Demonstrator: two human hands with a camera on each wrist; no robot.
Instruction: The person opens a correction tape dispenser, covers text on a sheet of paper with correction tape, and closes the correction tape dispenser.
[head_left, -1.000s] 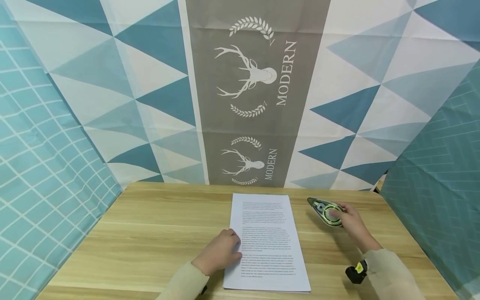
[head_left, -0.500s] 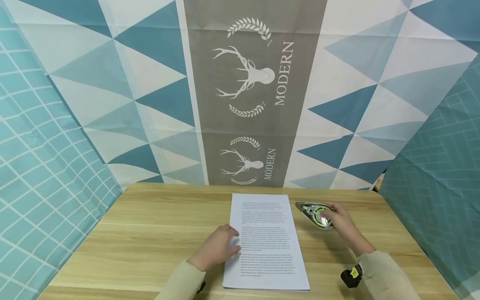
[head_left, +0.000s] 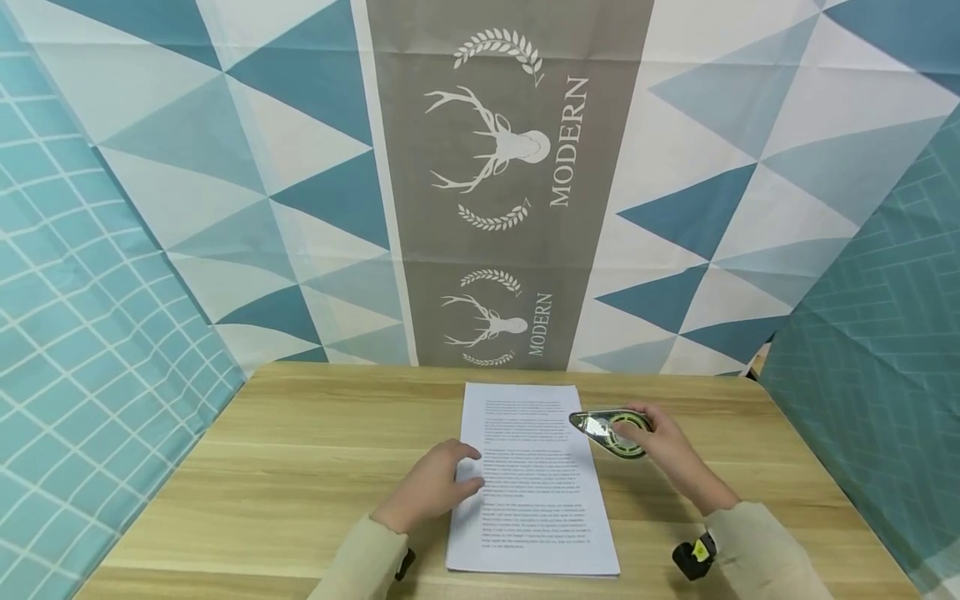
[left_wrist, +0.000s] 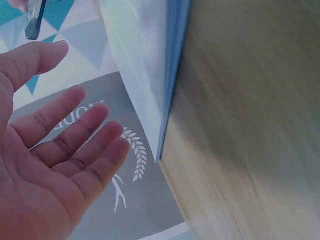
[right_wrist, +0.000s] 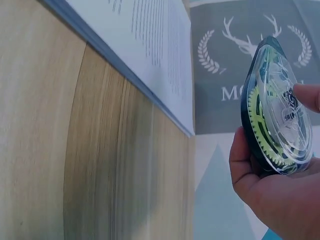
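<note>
A stack of printed paper [head_left: 532, 500] lies on the wooden table. My left hand [head_left: 431, 483] hovers at its left edge, fingers and thumb apart with nothing between them; the left wrist view shows the same hand [left_wrist: 60, 145] with its palm and loosely bent fingers bare. My right hand [head_left: 663, 446] pinches a correction tape dispenser [head_left: 611, 432], thumb on its clear cover and fingers beneath. The dispenser's pointed tip overlaps the paper's upper right edge in the head view. In the right wrist view, a green gear shows inside the correction tape dispenser [right_wrist: 275, 110].
The wooden table [head_left: 300, 467] extends to both sides of the paper. Behind it hangs a patterned cloth [head_left: 495, 183] with deer heads and triangles. Blue tiled sheets [head_left: 97, 317] flank the left side, and a teal one [head_left: 877, 333] the right.
My right hand has carried the correction tape dispenser left, from beside the paper to over its right edge. My left hand has shifted slightly up and away from the sheet, its fingers spreading wider.
</note>
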